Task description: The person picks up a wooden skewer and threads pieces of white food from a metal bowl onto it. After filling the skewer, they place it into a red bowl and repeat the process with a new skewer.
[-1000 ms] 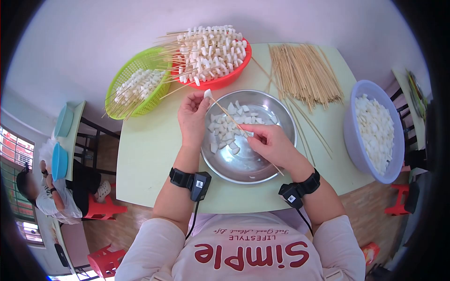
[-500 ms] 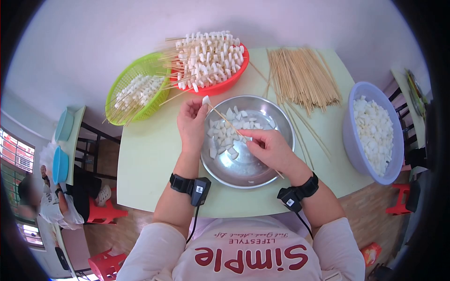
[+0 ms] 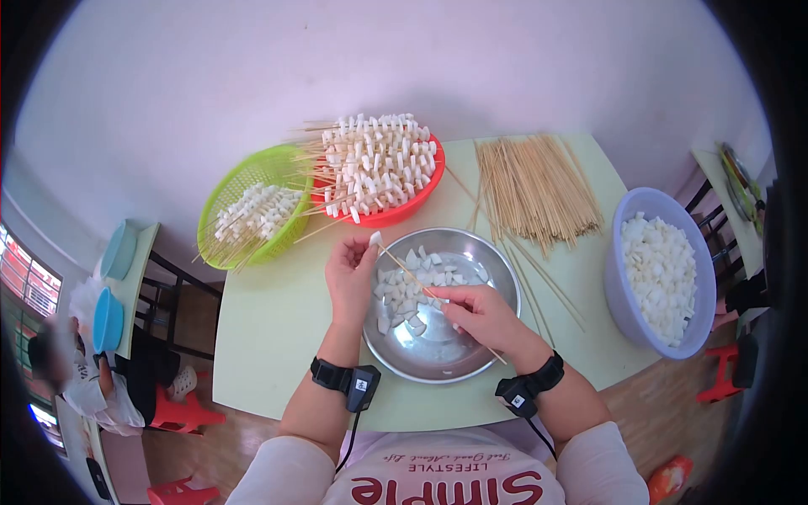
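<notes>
My left hand pinches a cut white chunk at the tip of a thin bamboo skewer. Farther down the stick, my right hand has thumb and fingers closed on it, and the skewer's tail sticks out below that hand. A small white bit shows at the right hand's underside. Both hands are over a round steel bowl, where many loose white pieces lie mostly on the left side.
A red basin piled with loaded skewers and a green basket with more stand at the back left. Bare skewers lie at the back right. A lilac tub of white chunks is at right. Far left, a person sits near blue basins.
The view has tilted up, so the table sits lower in the picture. Both hands keep nearly the same hold on the white chunk and skewer over the bowl.
</notes>
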`<state>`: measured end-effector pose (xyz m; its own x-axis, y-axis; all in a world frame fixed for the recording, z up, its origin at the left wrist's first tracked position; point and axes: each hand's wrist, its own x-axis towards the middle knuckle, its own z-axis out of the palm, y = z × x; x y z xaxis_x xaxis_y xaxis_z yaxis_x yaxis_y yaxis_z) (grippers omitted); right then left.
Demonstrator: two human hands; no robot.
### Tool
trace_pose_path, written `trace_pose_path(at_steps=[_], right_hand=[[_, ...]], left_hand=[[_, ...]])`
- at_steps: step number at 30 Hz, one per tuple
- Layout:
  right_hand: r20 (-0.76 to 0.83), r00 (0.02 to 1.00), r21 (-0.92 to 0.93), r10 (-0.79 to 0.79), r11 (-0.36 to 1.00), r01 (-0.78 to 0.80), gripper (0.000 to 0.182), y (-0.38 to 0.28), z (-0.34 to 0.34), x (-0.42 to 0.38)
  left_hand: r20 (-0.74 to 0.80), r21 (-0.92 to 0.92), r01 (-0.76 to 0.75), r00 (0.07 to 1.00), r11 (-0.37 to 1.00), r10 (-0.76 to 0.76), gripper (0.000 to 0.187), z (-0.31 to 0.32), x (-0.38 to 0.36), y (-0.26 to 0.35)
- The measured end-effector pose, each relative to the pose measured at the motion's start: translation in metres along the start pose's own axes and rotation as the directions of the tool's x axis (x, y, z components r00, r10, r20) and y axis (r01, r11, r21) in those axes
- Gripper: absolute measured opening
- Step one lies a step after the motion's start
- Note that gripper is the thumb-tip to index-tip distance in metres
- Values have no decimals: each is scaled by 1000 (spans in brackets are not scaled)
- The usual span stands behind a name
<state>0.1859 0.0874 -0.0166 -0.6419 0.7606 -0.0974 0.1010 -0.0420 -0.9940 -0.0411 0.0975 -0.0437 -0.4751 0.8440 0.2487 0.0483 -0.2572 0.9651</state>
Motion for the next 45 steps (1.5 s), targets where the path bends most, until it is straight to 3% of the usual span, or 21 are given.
trace_pose_path(at_steps=[3, 5, 9, 11, 12, 13, 14, 15, 16, 18, 21, 23, 25, 27, 29, 30, 33, 35, 37, 41, 45], right_hand=[[10, 1000, 7, -1, 1000, 1, 37, 3, 0, 1], [-31, 992, -181, -122, 977, 114, 37, 5, 2, 0], [-30, 975, -288, -220, 936, 202, 36, 8, 4, 0], [-13, 998, -74, -68, 995, 67, 36, 1, 1, -2], [-23, 998, -68, -61, 996, 60, 36, 2, -1, -1], [-18, 999, 57, -38, 998, 39, 36, 4, -1, 1], [-9, 1000, 180, -20, 983, 21, 36, 5, -2, 3], [-12, 1000, 189, -14, 982, 16, 36, 6, -1, 4], [-57, 996, 80, -61, 995, 66, 36, 6, -1, 4], [-149, 972, -165, -184, 973, 159, 35, 6, 1, 2], [-174, 974, -103, -147, 986, 131, 33, 5, -2, 3], [-174, 972, -103, -155, 985, 138, 35, 5, -1, 4], [-172, 971, -142, -168, 979, 144, 40, -3, 2, -1], [-145, 974, -147, -176, 977, 155, 44, -2, 1, 0], [-178, 959, -288, -222, 943, 165, 42, -2, 3, -1], [-200, 933, -387, -298, 899, 205, 36, 3, 4, 1], [-231, 917, -460, -324, 867, 191, 29, 2, 3, 3], [-245, 913, -428, -326, 881, 201, 27, 8, 5, 5], [-263, 826, -447, -499, 822, 354, 25, 17, 8, 10], [-255, 885, -394, -389, 878, 272, 23, 9, 5, 8], [-259, 881, -380, -397, 880, 285, 22, 10, 5, 9]], left_hand=[[-10, 71, -24, 1000, 997, 25, 14, 1, -1, 1], [-42, 208, -93, 994, 974, 104, 14, 4, -4, 3], [-18, 334, -163, 984, 928, 179, 13, 6, -7, 9], [-13, 311, -203, 976, 929, 217, 10, 4, -5, 7], [-14, 308, -186, 980, 933, 200, 10, 4, -7, 9], [-4, 312, -180, 982, 933, 191, 10, 5, -8, 9], [41, 320, -229, 973, 919, 228, 11, 7, -8, 9], [85, 327, -274, 962, 904, 261, 11, 7, -10, 10], [90, 333, -266, 964, 905, 251, 11, 10, -15, 15], [303, 394, -316, 931, 863, 203, 12, 22, -26, 31], [328, 432, -337, 923, 837, 202, 11, 28, -33, 37], [287, 412, -310, 936, 857, 201, 12, 27, -31, 33], [116, 447, -322, 946, 834, 303, 11, 23, -28, 30], [81, 476, -327, 941, 816, 330, 11, 19, -22, 28], [15, 488, -331, 928, 807, 371, 11, 15, -20, 27], [24, 479, -371, 912, 796, 411, 11, 15, -20, 26], [51, 462, -383, 912, 800, 407, 12, 16, -19, 25], [70, 391, -379, 921, 839, 383, 13, 20, -25, 24], [170, 429, -403, 915, 809, 366, 13, 29, -34, 33], [282, 410, -440, 894, 799, 347, 14, 35, -41, 36], [278, 416, -443, 893, 794, 353, 14, 37, -43, 33]])
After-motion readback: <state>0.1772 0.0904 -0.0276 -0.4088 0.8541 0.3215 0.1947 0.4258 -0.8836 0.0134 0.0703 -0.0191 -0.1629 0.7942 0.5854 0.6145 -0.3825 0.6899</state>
